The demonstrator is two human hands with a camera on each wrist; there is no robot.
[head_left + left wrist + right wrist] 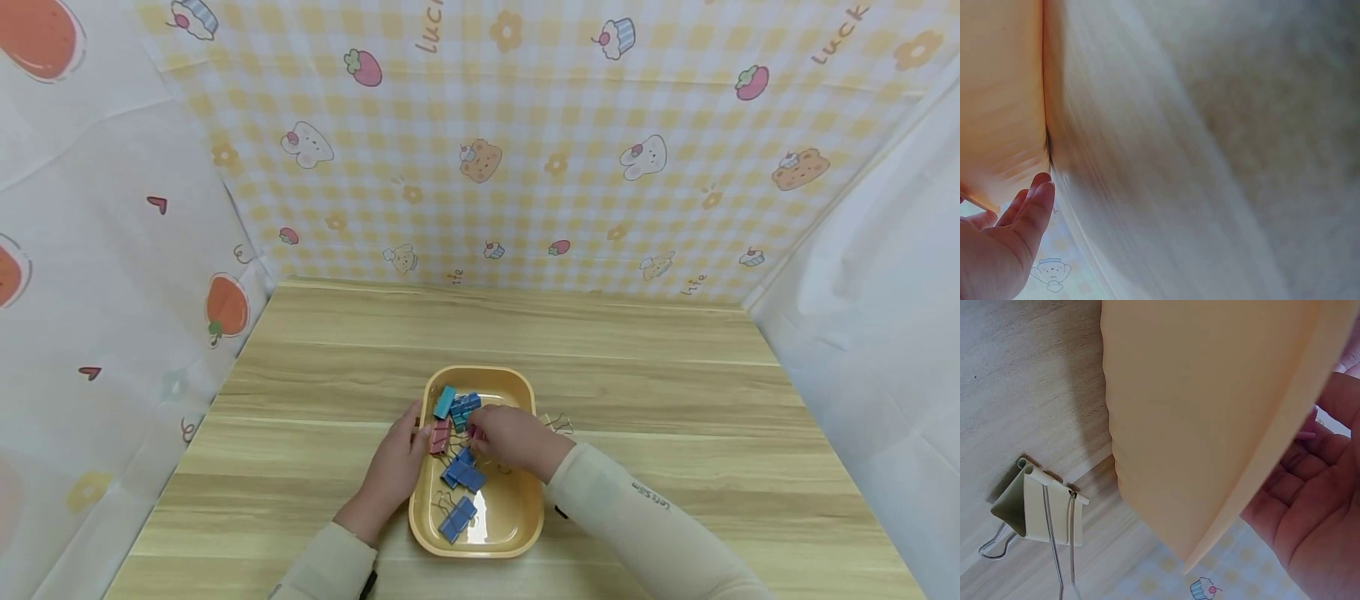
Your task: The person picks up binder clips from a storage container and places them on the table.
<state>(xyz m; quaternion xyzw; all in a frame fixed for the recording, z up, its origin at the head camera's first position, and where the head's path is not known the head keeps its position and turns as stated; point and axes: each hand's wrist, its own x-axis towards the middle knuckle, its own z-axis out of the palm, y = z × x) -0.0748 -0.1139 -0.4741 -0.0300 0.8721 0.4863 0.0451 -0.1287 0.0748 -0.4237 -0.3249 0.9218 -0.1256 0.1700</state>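
A yellow plastic tray (517, 525) holds several binder clips. My left hand (395, 467) grips the tray's left side, its thumb at the rim and fingers against the outer wall, as the left wrist view also shows. Reaching over the right rim, my right hand (513, 437) pinches a magenta binder clip (474, 432), mostly hidden by the fingers. Around it lie a pink-red binder clip (440, 437), a teal binder clip (444, 402) and a blue binder clip (467, 404). Nearer me are overlapping blue clips (467, 476) and a separate blue clip (457, 520).
Outside the tray on the right, a pale yellow binder clip (1054, 509) lies on the wooden table (675, 383). A checked cloth (525, 108) hangs behind the table, with white cloths at both sides.
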